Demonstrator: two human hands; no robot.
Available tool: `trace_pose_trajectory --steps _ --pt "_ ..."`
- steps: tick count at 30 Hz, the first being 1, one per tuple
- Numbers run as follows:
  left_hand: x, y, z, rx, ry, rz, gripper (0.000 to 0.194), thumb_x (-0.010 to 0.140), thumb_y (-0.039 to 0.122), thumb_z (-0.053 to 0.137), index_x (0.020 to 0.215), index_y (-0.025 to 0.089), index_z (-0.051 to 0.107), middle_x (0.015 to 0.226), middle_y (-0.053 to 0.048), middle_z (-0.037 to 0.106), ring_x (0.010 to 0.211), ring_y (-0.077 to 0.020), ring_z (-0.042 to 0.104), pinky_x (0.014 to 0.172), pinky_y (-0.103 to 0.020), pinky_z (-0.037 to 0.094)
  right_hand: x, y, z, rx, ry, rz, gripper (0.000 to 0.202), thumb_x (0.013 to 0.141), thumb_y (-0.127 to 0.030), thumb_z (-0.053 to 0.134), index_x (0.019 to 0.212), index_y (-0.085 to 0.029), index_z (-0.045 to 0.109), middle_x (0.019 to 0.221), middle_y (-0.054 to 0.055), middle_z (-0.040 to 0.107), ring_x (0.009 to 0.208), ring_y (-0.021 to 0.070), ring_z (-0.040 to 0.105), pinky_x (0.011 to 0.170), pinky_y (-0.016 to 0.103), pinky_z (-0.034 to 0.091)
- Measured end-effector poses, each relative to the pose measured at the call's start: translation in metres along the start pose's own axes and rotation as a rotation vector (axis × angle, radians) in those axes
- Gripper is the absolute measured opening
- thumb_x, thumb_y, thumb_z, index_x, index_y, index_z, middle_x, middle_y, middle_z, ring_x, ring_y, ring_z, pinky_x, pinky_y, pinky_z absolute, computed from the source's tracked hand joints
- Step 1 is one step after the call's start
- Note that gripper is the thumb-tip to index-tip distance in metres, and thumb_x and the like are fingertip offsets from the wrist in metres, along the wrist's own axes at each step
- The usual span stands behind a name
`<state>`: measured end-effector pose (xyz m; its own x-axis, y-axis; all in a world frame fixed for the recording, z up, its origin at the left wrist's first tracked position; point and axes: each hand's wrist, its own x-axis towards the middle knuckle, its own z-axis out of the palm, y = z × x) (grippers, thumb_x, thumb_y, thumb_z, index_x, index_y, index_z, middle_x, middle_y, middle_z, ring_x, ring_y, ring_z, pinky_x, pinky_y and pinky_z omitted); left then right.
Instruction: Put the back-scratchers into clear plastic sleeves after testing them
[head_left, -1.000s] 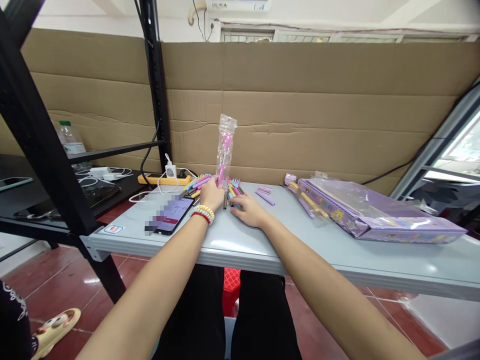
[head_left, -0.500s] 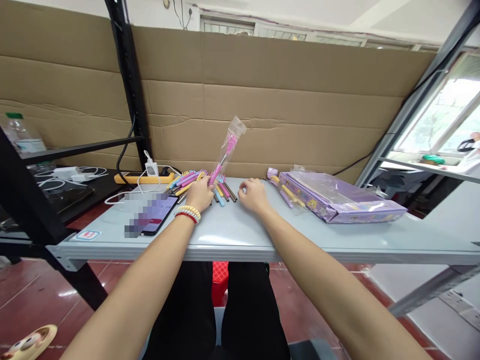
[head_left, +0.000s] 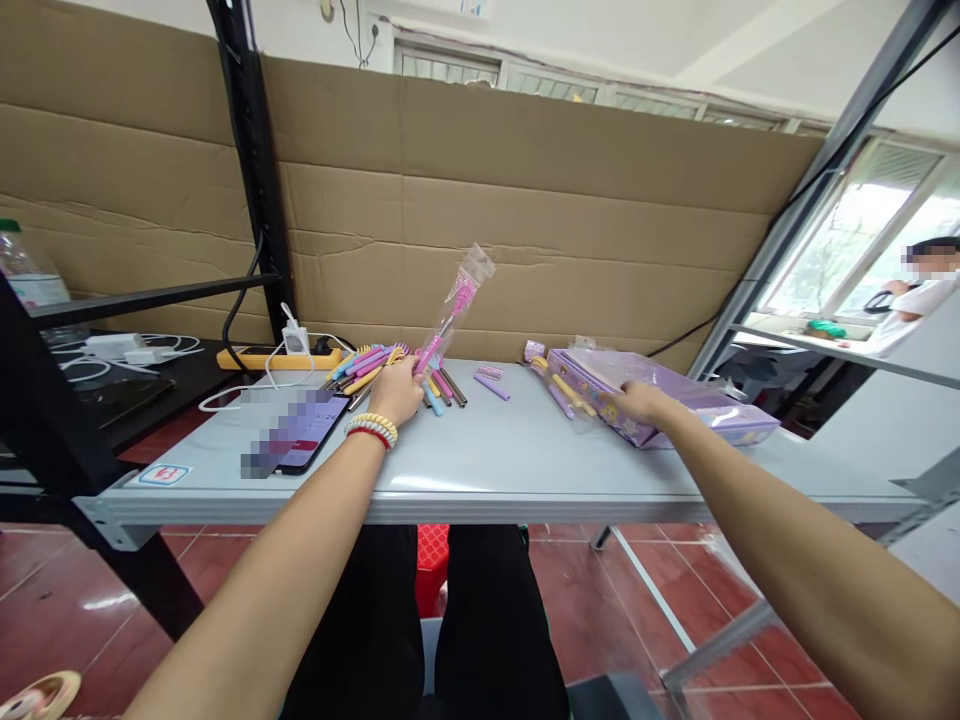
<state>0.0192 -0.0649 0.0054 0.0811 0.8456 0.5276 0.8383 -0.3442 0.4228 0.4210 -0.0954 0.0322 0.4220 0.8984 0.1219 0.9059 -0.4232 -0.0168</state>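
Observation:
My left hand (head_left: 397,388) is closed around the lower end of a pink pen (head_left: 442,335) in a clear plastic sleeve (head_left: 474,266), tilted up to the right. Beneath and beside that hand lies a pile of pens (head_left: 367,362) in blue, yellow, pink and purple with metallic parts. Over the front left part of a purple box (head_left: 720,400) is my right hand (head_left: 642,402), its fingers drawn together; what they grip is hidden. Small purple pieces (head_left: 491,385) rest on the table between the hands.
Purple and yellow pens (head_left: 566,390) in clear wrap lie left of the box. A phone (head_left: 315,435) sits near the left forearm, with a charger cable and an orange power strip (head_left: 255,358) behind it. Cardboard (head_left: 525,230) walls the back. A person (head_left: 915,290) is at far right.
My right hand has moved right from the table's middle to the purple box, uncovering the small purple pieces. My left hand still holds the wrapped pen. The view has turned slightly right.

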Motion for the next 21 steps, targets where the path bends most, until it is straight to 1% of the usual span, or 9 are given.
trace_pose_trajectory --steps 2,4,9,13,18,21 --pt "0.000 -0.001 0.000 -0.005 -0.002 -0.003 0.027 0.086 0.021 0.048 0.107 0.019 0.064 0.093 -0.010 0.070 0.090 -0.0237 0.064 0.081 -0.031 0.047 0.004 0.008 0.011 0.026 -0.044 0.005 0.065 0.084 -0.059 0.042 0.118 -0.007 0.061 0.117 0.022 0.062 0.103 0.0324 0.062 0.083 0.039 0.046" --pt "0.000 -0.002 0.000 -0.018 0.007 -0.003 0.026 0.086 0.022 0.048 0.106 0.019 0.064 0.092 -0.010 0.070 0.090 -0.0240 0.064 0.080 -0.031 0.047 0.006 0.009 0.017 0.022 -0.039 0.006 0.065 0.083 -0.059 0.043 0.120 -0.008 0.060 0.119 0.022 0.062 0.105 0.0336 0.061 0.085 0.041 0.046" --pt "0.003 -0.006 0.002 -0.034 0.027 -0.003 0.029 0.085 0.021 0.049 0.110 0.019 0.064 0.099 -0.010 0.070 0.094 -0.0253 0.064 0.083 -0.033 0.047 0.003 0.004 0.014 0.030 -0.039 -0.003 0.062 0.081 -0.055 0.048 0.120 -0.009 0.060 0.119 0.021 0.062 0.106 0.0341 0.060 0.086 0.042 0.045" --pt "0.003 -0.005 0.003 -0.018 0.015 -0.006 0.029 0.085 0.022 0.049 0.110 0.020 0.064 0.097 -0.010 0.070 0.094 -0.0250 0.064 0.083 -0.033 0.047 0.003 0.005 0.014 0.042 -0.032 0.006 0.059 0.081 -0.055 0.048 0.117 -0.010 0.062 0.118 0.021 0.063 0.104 0.0341 0.061 0.086 0.041 0.045" --pt "0.003 -0.005 0.003 -0.001 0.002 -0.018 0.030 0.086 0.022 0.048 0.111 0.020 0.064 0.099 -0.010 0.070 0.094 -0.0246 0.064 0.083 -0.032 0.047 0.006 0.007 0.016 0.046 -0.015 -0.009 0.061 0.080 -0.056 0.048 0.113 -0.008 0.064 0.115 0.022 0.064 0.103 0.0349 0.061 0.084 0.042 0.046" --pt "0.003 -0.006 0.004 -0.001 -0.004 0.008 0.032 0.086 0.022 0.048 0.114 0.020 0.063 0.099 -0.010 0.071 0.095 -0.0241 0.064 0.084 -0.032 0.047 0.005 0.006 0.016 0.041 -0.007 -0.001 0.059 0.081 -0.055 0.047 0.114 -0.008 0.064 0.116 0.022 0.063 0.105 0.0346 0.061 0.085 0.042 0.046"
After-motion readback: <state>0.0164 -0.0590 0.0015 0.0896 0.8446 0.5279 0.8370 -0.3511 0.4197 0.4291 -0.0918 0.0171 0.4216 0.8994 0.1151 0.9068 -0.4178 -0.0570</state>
